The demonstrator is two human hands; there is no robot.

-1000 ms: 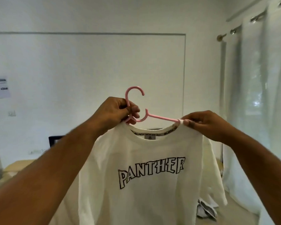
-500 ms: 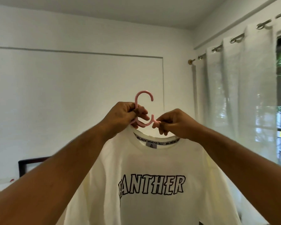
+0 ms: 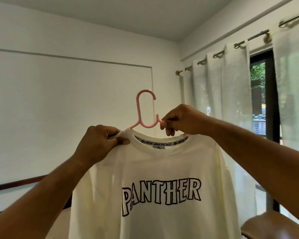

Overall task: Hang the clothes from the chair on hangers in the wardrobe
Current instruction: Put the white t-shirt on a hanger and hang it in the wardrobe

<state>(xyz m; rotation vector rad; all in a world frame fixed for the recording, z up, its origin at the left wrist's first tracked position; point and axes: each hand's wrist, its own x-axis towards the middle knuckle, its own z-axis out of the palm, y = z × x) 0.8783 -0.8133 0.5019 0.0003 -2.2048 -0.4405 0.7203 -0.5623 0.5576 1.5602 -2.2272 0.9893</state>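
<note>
While hands [image 3: 100, 145] [image 3: 183, 119] hold them, soft cream T-shirt [image 3: 153, 163], curved pink hanger [image 3: 138, 107]

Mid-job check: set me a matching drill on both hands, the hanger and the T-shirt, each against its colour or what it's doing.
Column one:
1 left hand
2 right hand
3 hanger
4 T-shirt

Column two:
A pink, hook pointing up
B white, printed PANTHER
C pinches the T-shirt
D pinches the hanger

Pairs: 1-C; 2-D; 3-A; 4-B
</note>
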